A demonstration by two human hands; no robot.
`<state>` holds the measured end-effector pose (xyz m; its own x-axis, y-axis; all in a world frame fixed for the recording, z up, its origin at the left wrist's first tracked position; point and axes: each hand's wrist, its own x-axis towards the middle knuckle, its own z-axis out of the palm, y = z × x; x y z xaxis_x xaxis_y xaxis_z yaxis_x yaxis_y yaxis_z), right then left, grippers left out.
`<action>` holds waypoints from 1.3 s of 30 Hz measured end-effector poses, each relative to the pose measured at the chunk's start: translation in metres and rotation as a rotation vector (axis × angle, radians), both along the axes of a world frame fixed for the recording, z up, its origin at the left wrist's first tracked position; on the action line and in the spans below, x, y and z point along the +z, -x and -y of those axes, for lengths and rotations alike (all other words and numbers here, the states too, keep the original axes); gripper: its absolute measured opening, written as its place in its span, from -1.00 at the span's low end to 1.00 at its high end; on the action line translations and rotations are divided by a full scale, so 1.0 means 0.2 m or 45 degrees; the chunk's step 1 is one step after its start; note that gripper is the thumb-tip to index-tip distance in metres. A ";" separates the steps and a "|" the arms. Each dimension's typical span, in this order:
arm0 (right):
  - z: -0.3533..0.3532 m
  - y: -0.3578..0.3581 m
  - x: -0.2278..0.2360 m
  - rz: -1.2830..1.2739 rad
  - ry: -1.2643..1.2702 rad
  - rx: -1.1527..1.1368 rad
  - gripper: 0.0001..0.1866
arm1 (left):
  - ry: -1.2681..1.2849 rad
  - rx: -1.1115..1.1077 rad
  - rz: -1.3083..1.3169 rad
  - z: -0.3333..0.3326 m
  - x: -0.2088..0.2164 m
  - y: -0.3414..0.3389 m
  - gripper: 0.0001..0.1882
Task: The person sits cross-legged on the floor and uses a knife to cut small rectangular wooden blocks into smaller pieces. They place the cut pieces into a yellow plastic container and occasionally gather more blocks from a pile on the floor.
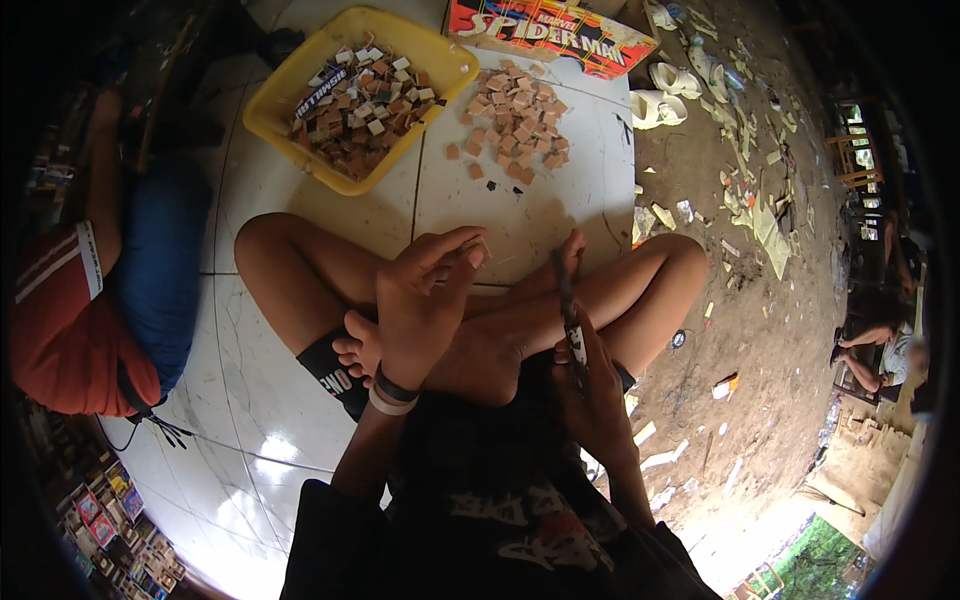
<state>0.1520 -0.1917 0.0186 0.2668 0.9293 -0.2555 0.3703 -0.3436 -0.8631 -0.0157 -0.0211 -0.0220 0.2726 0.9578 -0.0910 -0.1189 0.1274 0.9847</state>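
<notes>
My left hand (428, 290) is raised over my crossed legs, with thumb and fingertips pinched together. Between them sits a small pale square piece (486, 247), only its edge showing. Over my other shin, my right hand (592, 385) is wrapped round the handle of a slim, dark knife-like tool (566, 290), its long narrow end pointing away from me. The two hands are apart. Beyond my legs, many small brown square pieces (515, 110) lie in a loose heap on the white tiles. A yellow plastic basin (262, 125) holds more brown and whitish pieces.
A red and yellow printed cardboard box (555, 35) stands behind the heap. At the left sits a person in a red top (75, 330) and blue trousers. Right of the tile edge, scraps litter the dirt floor (700, 370), with pale clogs (660, 108) near the box.
</notes>
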 end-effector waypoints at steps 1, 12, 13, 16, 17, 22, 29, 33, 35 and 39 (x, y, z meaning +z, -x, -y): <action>0.00 -0.01 0.00 0.065 -0.046 0.074 -0.17 | 0.010 -0.024 0.003 -0.01 0.01 0.01 -0.74; 0.02 0.02 0.06 -0.230 0.071 0.147 -0.18 | 0.074 -0.096 0.019 0.00 0.07 0.01 -0.74; 0.02 0.02 0.06 -0.236 0.060 0.146 -0.19 | 0.039 -0.101 0.015 0.01 0.07 0.01 -0.74; 0.01 0.03 0.06 -0.258 0.044 0.156 -0.21 | 0.018 -0.105 -0.017 0.01 0.08 0.01 -0.74; 0.01 0.03 0.06 -0.260 0.064 0.152 -0.21 | 0.006 -0.101 -0.026 0.01 0.08 0.01 -0.74; 0.01 0.02 0.07 -0.162 0.098 0.171 -0.23 | 0.028 -0.169 -0.087 0.01 0.09 0.03 -0.71; 0.01 0.03 0.08 -0.199 0.116 0.155 -0.26 | 0.065 -0.152 -0.076 0.01 0.09 0.02 -0.71; 0.02 0.04 0.06 -0.220 0.115 0.119 -0.30 | 0.119 -0.149 0.012 0.01 0.07 -0.01 -0.68; 0.02 0.05 0.05 -0.179 0.076 0.122 -0.29 | 0.227 -0.193 0.068 0.02 0.06 -0.03 -0.66; 0.03 0.07 0.03 -0.115 0.016 0.123 -0.26 | 0.310 -0.177 0.181 0.03 0.06 -0.05 -0.67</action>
<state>0.1384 -0.1967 0.0246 0.1516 0.9461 -0.2862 0.3228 -0.3211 -0.8903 -0.0063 -0.0279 -0.0109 0.4262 0.8650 -0.2647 -0.2181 0.3822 0.8980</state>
